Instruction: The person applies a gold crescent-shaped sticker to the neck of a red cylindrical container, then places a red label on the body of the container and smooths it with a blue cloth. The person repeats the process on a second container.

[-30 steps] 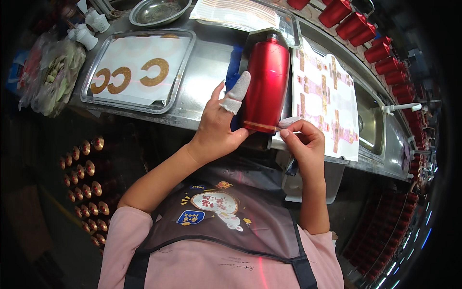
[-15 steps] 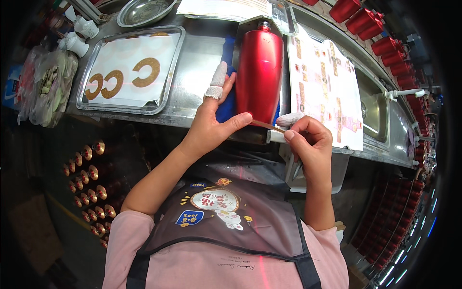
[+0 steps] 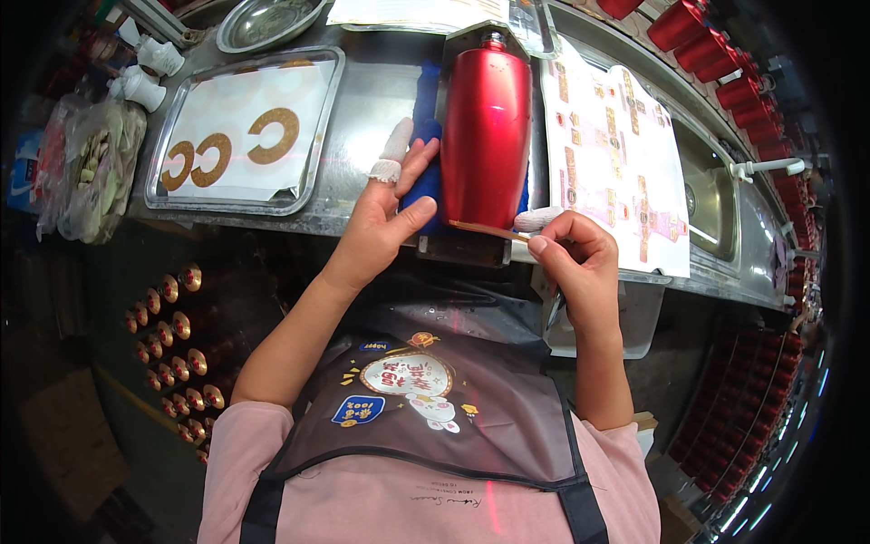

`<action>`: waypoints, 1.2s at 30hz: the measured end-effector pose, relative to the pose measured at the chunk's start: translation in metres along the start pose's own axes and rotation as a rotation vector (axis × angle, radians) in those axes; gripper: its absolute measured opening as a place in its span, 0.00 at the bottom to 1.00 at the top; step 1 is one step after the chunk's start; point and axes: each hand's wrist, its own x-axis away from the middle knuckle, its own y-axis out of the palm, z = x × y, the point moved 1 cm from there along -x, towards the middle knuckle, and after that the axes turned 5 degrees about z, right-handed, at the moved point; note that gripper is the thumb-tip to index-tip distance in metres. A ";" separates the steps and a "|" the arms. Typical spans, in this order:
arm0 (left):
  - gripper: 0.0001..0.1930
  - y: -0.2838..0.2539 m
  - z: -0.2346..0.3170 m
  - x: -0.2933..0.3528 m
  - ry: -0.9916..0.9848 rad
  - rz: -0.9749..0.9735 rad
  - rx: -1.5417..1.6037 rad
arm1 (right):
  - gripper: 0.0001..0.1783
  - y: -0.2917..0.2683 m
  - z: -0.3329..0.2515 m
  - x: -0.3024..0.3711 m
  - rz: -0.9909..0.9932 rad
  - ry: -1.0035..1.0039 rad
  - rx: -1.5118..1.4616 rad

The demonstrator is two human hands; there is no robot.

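Observation:
A glossy red bottle (image 3: 487, 136) lies with its neck pointing away from me, over a blue cloth (image 3: 424, 118). Across its near end runs a thin gold strip (image 3: 488, 230). Pinched between the thumb and forefinger of my right hand (image 3: 584, 258) is the strip's right end. A narrow dark tool (image 3: 555, 308) shows under that palm; its kind is unclear. My left hand (image 3: 379, 210) is open beside the bottle, thumb and fingers apart, apparently off the strip. White finger covers sit on a finger of each hand.
To the left, a metal tray (image 3: 319, 163) holds a white sheet with gold C-shaped pieces (image 3: 274, 136). Sheets of gold decals (image 3: 616, 172) lie right of the bottle, near a sink (image 3: 711, 204) with a white tap (image 3: 766, 168). Several red bottles (image 3: 680, 27) stand along the far right.
My left thumb has come away from the strip's left end, and the left hand has shifted slightly left. The right hand still pinches the other end.

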 end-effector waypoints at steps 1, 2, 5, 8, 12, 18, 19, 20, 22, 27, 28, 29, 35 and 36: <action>0.48 0.000 0.001 0.000 -0.027 0.004 0.037 | 0.08 -0.001 0.000 0.000 0.003 0.011 -0.003; 0.47 -0.001 0.001 0.000 -0.042 0.014 0.082 | 0.08 -0.001 -0.001 -0.001 0.005 0.015 -0.002; 0.48 0.002 -0.001 0.001 0.035 -0.014 -0.046 | 0.08 -0.002 -0.001 -0.002 0.001 0.030 -0.022; 0.49 0.009 -0.006 0.001 0.096 -0.014 -0.191 | 0.08 -0.004 -0.002 -0.003 -0.001 0.041 -0.040; 0.51 0.015 -0.009 -0.001 0.098 0.020 -0.177 | 0.08 -0.006 -0.001 -0.005 -0.002 0.032 -0.058; 0.50 0.018 -0.006 -0.001 0.074 0.030 -0.158 | 0.08 -0.008 0.001 -0.007 0.003 0.049 -0.061; 0.49 0.016 -0.005 -0.001 0.070 0.029 -0.171 | 0.08 -0.008 0.001 -0.008 -0.002 0.047 -0.066; 0.49 0.016 -0.005 -0.001 0.065 0.028 -0.184 | 0.08 -0.009 0.001 -0.008 -0.006 0.045 -0.071; 0.47 0.014 -0.005 -0.001 0.011 0.058 -0.036 | 0.08 -0.009 0.001 -0.009 -0.008 0.052 -0.068; 0.47 0.014 -0.004 -0.002 0.009 0.046 -0.023 | 0.08 -0.010 0.002 -0.010 -0.009 0.053 -0.067; 0.47 0.015 -0.004 -0.003 0.032 0.033 -0.077 | 0.08 -0.010 0.002 -0.010 -0.010 0.054 -0.066; 0.47 0.018 -0.003 -0.002 0.058 0.016 -0.134 | 0.08 -0.011 0.002 -0.010 -0.010 0.053 -0.069; 0.50 0.026 -0.003 -0.004 0.099 0.049 -0.211 | 0.08 -0.012 0.004 -0.013 -0.005 0.055 -0.070; 0.49 0.027 -0.002 -0.004 0.104 0.039 -0.221 | 0.08 -0.012 0.004 -0.013 -0.004 0.054 -0.074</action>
